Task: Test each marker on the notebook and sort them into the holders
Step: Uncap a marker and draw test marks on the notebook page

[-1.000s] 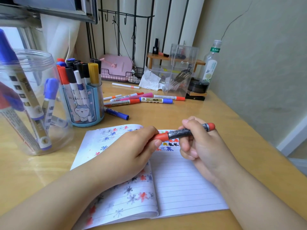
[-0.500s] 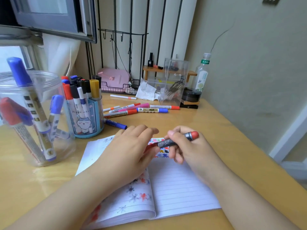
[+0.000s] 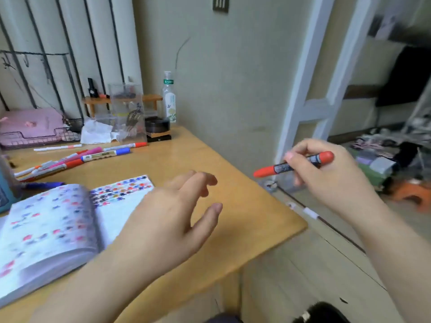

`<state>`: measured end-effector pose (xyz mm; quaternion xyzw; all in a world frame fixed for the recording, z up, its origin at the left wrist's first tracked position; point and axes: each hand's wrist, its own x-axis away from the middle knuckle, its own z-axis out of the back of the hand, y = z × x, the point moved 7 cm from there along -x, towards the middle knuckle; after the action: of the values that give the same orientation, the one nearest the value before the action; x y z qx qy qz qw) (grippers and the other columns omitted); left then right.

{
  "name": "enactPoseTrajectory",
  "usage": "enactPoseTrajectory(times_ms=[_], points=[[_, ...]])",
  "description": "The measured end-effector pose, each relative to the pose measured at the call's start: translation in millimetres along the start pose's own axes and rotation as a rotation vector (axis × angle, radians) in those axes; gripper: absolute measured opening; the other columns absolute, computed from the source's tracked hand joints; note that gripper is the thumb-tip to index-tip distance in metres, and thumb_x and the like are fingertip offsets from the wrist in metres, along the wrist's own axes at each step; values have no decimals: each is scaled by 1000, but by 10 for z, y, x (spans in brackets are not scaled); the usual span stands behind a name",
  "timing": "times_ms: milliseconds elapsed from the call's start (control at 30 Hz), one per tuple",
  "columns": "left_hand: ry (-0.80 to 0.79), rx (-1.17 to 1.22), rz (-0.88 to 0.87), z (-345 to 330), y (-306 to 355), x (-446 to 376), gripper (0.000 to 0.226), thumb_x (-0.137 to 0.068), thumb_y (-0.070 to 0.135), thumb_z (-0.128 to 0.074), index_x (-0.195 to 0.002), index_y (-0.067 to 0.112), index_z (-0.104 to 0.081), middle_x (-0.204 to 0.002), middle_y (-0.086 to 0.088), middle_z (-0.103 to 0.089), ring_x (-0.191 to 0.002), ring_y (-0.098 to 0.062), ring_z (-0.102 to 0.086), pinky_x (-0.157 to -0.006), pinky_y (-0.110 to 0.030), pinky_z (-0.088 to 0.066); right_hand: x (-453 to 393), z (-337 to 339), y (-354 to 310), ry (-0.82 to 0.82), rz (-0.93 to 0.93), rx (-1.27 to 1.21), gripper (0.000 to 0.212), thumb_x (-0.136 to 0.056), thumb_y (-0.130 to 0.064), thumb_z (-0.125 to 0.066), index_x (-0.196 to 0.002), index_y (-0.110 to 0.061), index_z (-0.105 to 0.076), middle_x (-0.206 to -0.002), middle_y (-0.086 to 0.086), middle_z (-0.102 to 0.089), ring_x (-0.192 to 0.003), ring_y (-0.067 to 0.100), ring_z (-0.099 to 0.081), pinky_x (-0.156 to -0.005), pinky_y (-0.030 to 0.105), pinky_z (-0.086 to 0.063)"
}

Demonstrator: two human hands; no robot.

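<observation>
My right hand [image 3: 326,173] grips a capped red marker [image 3: 268,170] by its black barrel, out past the table's right edge, above the floor. My left hand [image 3: 172,215] hovers over the table with fingers spread and holds nothing. The open notebook [image 3: 46,224] lies at the left, its pages covered with coloured star marks. Several loose markers [image 3: 77,159] lie on the table beyond it. Only a sliver of the blue holder [image 3: 4,194] shows at the left edge.
A pink box in a wire tray [image 3: 32,129], a clear plastic box [image 3: 126,110], a bottle [image 3: 169,99] and a black tin [image 3: 157,124] stand at the table's back. The wooden table's edge [image 3: 300,227] is at the right; a white ladder frame [image 3: 310,108] and floor clutter lie beyond.
The camera has swung right, so the holders have left the view. My right hand carried the red marker off the notebook and past the table edge. My left hand let go and opened.
</observation>
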<state>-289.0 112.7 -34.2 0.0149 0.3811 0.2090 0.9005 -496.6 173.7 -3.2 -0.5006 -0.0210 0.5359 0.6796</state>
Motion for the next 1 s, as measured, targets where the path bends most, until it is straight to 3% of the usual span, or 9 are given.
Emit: enactPoseTrajectory(times_ms=[100,167,333,500,567,633,733,867,1000], points=[[-71,129,-151,-560,739,-70,26,-86,40,-43,-104,22,-49,-89,8,-56,-74,-10,-55,-62,-29,-45,428,618,518,83,-115,98,19,-87,-23,-60,-70,-14,-61,-52,2,-59,-47,5,-49,-49,14,-37],[-132,181,-256,-934,1205,-101,24,-85,37,-43,-99,18,-51,-84,3,-55,-74,-17,-55,-62,-32,-46,724,902,878,110,-187,166,18,-85,-24,-60,-69,-16,-61,-53,1,-60,-50,11,-49,-52,22,-39],[-318,117,-369,-1879,1875,-18,30,-78,37,-42,-86,13,-57,-72,-1,-54,-61,-25,-58,-49,-32,-50,1442,1187,1697,25,-387,266,18,-89,-19,-58,-72,-16,-60,-46,-24,-56,-49,19,-44,-46,26,-36],[-391,40,-370,-2438,1961,132,33,-72,39,-39,-82,15,-60,-66,2,-56,-49,-20,-55,-42,-26,-46,1948,1081,2488,-107,-556,258,18,-86,-34,-58,-71,-26,-59,-55,-11,-57,-47,11,-41,-49,24,-36],[-411,33,-358,-2524,1936,159,33,-71,39,-39,-82,15,-60,-68,2,-57,-51,-21,-57,-41,-27,-47,2100,936,2797,-264,-678,319,13,-82,-47,-57,-87,-35,-60,-68,-13,-60,-61,9,-56,-64,28,-49],[-426,37,-345,-2532,1892,170,32,-72,38,-39,-82,15,-59,-69,2,-56,-53,-21,-57,-43,-28,-48,2204,815,2962,-441,-743,447,41,-82,-55,-57,-118,-35,-52,-84,-10,-62,-81,8,-61,-80,31,-51],[-398,35,-320,-2382,1778,108,29,-73,36,-41,-83,14,-59,-70,1,-54,-58,-22,-56,-47,-29,-49,2054,786,2901,-399,-689,446,46,-85,-49,-59,-126,-31,-49,-88,-10,-59,-82,5,-59,-79,25,-50],[-286,3,-245,-1904,1497,-115,28,-76,33,-43,-85,12,-59,-73,-1,-55,-62,-24,-56,-53,-32,-50,1528,667,2369,-299,-481,376,18,-84,-39,-62,-101,-32,-59,-75,-10,-59,-65,3,-55,-68,20,-46],[-209,-101,-126,-1313,950,-229,28,-79,35,-40,-85,14,-58,-71,2,-55,-59,-22,-57,-52,-29,-49,960,267,1591,-271,-235,242,6,-81,-32,-66,-84,-33,-61,-65,-17,-56,-57,1,-50,-62,19,-43]])
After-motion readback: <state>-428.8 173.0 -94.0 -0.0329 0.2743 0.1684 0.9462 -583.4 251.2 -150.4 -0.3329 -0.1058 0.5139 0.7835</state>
